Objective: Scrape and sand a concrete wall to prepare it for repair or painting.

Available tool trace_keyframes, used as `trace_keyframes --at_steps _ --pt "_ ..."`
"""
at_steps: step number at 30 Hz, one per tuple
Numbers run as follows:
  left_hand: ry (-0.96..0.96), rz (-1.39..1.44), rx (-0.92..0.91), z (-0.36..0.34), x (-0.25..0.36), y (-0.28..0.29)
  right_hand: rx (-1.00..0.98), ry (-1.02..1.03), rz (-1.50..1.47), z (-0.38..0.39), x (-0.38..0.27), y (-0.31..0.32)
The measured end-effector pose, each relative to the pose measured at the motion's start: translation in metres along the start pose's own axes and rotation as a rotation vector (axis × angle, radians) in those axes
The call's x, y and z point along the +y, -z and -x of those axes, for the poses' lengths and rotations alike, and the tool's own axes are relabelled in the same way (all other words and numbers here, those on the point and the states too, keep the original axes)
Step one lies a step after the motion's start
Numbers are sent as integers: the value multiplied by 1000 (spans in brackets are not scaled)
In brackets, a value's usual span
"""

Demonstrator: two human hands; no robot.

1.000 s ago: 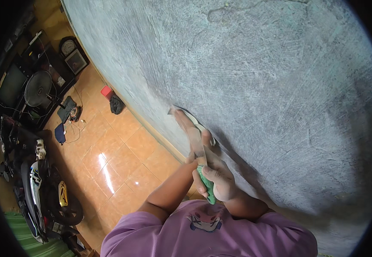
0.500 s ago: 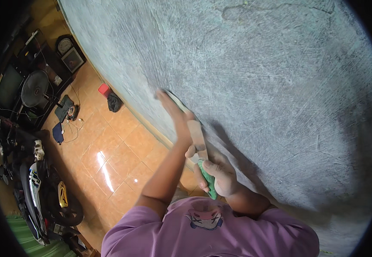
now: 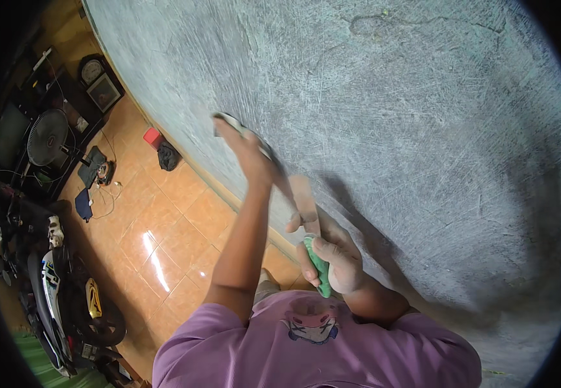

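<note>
My left hand (image 3: 249,150) lies with long, nearly straight fingers against the grey, scratched wall (image 3: 384,129). Under its palm and fingers is a thin pale sheet (image 3: 231,120) with a dark edge, like folded sandpaper, pressed to the plaster; most of it is hidden. Lower and to the right, close to my chest, my right hand (image 3: 342,262) is closed round the green handle of a putty knife (image 3: 320,268). Its wide, dull blade points up, apart from the left wrist. The right fingers and skin look dusty.
Along the wall's foot runs a tiled floor (image 3: 164,220) with a red box (image 3: 153,137) and a black bag (image 3: 168,156). Farther left stand a fan (image 3: 48,138), a dark cabinet and a motorcycle (image 3: 51,284). Cables lie near the fan.
My left hand has slid up and to the left along the wall with the pale sheet. My right hand and the putty knife have shifted only slightly.
</note>
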State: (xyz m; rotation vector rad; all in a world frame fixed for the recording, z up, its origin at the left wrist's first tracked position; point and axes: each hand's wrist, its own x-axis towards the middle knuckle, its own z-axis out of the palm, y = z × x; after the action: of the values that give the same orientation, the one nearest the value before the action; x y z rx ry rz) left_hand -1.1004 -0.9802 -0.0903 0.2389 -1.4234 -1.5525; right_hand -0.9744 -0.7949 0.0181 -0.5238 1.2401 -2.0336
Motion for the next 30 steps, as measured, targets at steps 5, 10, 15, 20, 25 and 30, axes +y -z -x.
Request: trace_keyframes --at_steps 5,10,15,20,25,30 --pt "-20 -193 -45 43 24 -19 -70 -35 -39 -3 16 6" --pt "-324 -385 -131 19 8 1 -100 20 54 -8 10 -10" --pt "-192 -233 -21 -44 -5 17 21 22 -12 -14 19 -23" --pt "-316 -191 -268 33 21 6 -133 -15 -26 -27 26 -25" --pt "-171 -192 -51 -75 -9 19 -80 24 34 -32 21 -28" --pt "-250 -228 -97 -19 1 5 -44 -51 67 -43 23 -35"
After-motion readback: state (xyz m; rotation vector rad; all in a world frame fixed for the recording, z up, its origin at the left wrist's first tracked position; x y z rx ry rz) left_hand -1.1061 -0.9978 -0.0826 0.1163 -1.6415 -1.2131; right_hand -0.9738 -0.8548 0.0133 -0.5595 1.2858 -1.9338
